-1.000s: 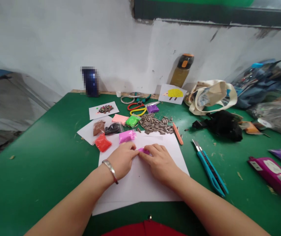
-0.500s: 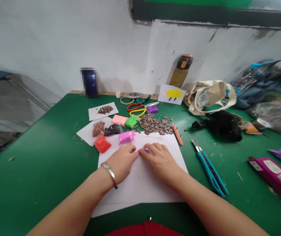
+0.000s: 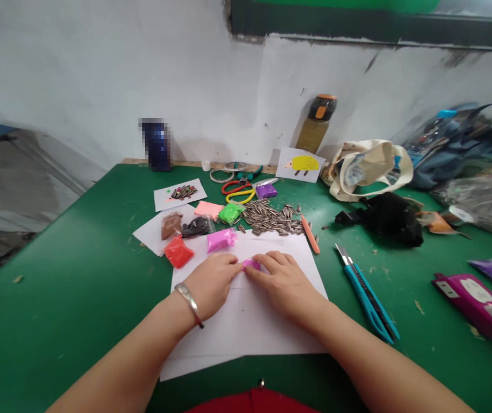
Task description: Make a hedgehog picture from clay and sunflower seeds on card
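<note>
On the white paper, a small purple-pink clay packet lies between my two hands. My left hand, with a silver bangle at the wrist, is closed and its fingertips pinch the packet's left edge. From the other side, my right hand has its thumb and index finger on the packet, the other fingers bent over the paper. Just beyond lies a bright pink clay packet, with red, brown, black, peach and green packets around it.
Sunflower seeds are heaped behind the paper, near scissors and an orange clay tool. To the right lies a blue utility knife, blade out. Hedgehog picture cards, a bottle and bags stand farther back.
My fingers have shifted slightly on the purple-pink packet, and more of it shows between them. The other things on the table lie as before.
</note>
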Action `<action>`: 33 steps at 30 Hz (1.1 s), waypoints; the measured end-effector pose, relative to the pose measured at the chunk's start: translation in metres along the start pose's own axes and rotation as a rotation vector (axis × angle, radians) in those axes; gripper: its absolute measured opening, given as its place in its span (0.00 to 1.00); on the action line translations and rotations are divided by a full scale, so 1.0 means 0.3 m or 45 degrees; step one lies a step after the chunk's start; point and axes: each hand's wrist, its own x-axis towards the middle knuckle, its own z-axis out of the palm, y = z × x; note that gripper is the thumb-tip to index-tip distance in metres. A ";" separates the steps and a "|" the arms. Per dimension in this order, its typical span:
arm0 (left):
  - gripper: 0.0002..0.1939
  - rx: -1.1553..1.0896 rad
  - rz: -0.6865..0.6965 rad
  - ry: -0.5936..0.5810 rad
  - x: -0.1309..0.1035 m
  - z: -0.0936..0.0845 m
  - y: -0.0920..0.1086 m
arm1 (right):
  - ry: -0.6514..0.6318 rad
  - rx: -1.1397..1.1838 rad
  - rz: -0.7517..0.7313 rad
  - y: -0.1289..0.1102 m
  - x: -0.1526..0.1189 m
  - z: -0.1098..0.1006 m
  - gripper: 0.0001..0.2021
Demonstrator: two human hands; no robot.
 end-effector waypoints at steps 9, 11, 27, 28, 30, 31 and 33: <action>0.15 0.070 0.022 -0.008 0.003 0.009 0.008 | 0.033 0.036 0.052 -0.008 0.003 0.006 0.23; 0.14 0.048 0.023 0.001 0.003 0.006 0.006 | 0.029 0.004 0.062 -0.014 0.010 0.005 0.21; 0.13 0.098 0.030 0.051 0.007 0.023 0.011 | 0.000 -0.041 0.122 -0.023 0.023 0.003 0.18; 0.13 0.107 0.032 0.061 0.008 0.025 0.011 | 0.001 -0.037 0.127 -0.023 0.024 0.003 0.18; 0.13 0.116 0.032 0.072 0.008 0.025 0.011 | 0.017 -0.015 0.138 -0.015 0.021 0.007 0.19; 0.13 0.115 0.029 0.072 0.008 0.024 0.011 | 0.026 0.007 0.142 -0.008 0.017 0.011 0.20; 0.13 0.098 0.029 0.063 0.008 0.021 0.011 | 0.042 0.062 0.138 0.007 0.005 0.019 0.23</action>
